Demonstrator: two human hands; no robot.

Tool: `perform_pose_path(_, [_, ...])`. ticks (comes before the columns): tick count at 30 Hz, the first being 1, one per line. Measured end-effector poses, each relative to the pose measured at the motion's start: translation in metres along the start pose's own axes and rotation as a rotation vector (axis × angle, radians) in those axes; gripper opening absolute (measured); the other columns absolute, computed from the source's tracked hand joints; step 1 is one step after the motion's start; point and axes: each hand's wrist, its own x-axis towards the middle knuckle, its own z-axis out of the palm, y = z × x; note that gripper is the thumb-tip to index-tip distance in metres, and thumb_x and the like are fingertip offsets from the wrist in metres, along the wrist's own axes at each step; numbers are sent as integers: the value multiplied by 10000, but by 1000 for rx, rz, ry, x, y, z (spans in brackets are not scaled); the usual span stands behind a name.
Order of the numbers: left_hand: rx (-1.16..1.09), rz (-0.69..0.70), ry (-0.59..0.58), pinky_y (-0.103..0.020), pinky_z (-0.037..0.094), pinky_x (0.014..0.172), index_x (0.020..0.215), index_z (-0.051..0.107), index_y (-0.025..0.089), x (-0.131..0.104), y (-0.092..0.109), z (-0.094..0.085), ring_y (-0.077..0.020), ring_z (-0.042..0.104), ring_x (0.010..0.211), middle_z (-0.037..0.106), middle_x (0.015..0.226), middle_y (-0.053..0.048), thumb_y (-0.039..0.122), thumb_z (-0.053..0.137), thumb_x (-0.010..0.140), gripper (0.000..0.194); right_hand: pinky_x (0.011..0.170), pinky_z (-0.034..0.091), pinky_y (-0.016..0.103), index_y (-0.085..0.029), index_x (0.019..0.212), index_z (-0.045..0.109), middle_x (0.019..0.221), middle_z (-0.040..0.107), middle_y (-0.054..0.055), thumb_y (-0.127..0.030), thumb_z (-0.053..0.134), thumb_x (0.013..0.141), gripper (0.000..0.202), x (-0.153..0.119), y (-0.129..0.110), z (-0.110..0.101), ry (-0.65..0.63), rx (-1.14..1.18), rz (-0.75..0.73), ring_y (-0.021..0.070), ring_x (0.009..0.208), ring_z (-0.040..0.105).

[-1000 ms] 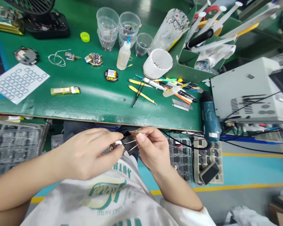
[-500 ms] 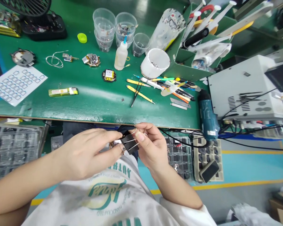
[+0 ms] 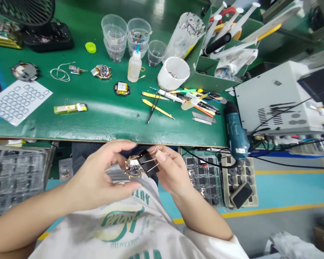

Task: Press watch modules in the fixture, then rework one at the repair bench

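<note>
A black binder clip (image 3: 150, 166) with wire handles is gripped by my right hand (image 3: 173, 172), thumb on top near the handles. Its jaws are against the edge of a round, opened watch body (image 3: 133, 167), whose small electronic parts and gold-coloured rim show. My left hand (image 3: 97, 176) curves around the far side of the watch body. Its thumb and fingers are spread apart, and it does not appear to hold anything. Both hands are in front of the bench edge, above my lap.
On the green bench (image 3: 102, 122) lie tweezers (image 3: 153, 109), yellow-handled tools, a lighter (image 3: 70, 108) and another watch module (image 3: 121, 88). A squeeze bottle (image 3: 134, 66) stands by plastic cups (image 3: 114, 34). An electric screwdriver (image 3: 236, 131) hangs at right, above parts trays (image 3: 255, 199).
My left fingers have come off the watch body and spread apart, uncovering it. The right hand keeps its grip on the binder clip. The whole view has shifted slightly.
</note>
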Motion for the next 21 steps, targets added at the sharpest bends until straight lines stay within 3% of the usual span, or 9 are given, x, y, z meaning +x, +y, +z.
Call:
perform_pose_path(2, [-209,-233,-33,-253,644,663,1309,594,213,2,2,5,-143,747,806,769,1125,-94,313,741,940,409,623,504,257,-234,865,818,715,705,-19,-585,961,726,404,-1,1,-1,-5,-21,-39,116,607,596])
perform_pose_path(5, [-317,-398,-82,-232,570,605,1030,653,184,7,7,9,-122,658,690,727,835,-27,348,710,927,203,665,533,267,-252,921,840,772,730,-9,-563,945,763,365,-4,2,-3,-25,-65,-100,115,629,594])
perform_pose_path(9, [-323,-450,-65,-228,503,588,860,636,184,13,12,12,-106,587,640,668,740,6,337,741,837,187,690,569,295,-262,951,855,810,747,14,-586,935,764,383,-6,2,-4,-13,-148,-140,140,669,612])
perform_pose_path(21, [-370,-502,-34,-233,472,556,781,618,191,14,18,15,-112,565,605,661,684,4,352,757,775,213,673,561,307,-291,978,873,822,758,26,-585,914,800,346,-14,4,-5,23,-214,-222,152,682,619])
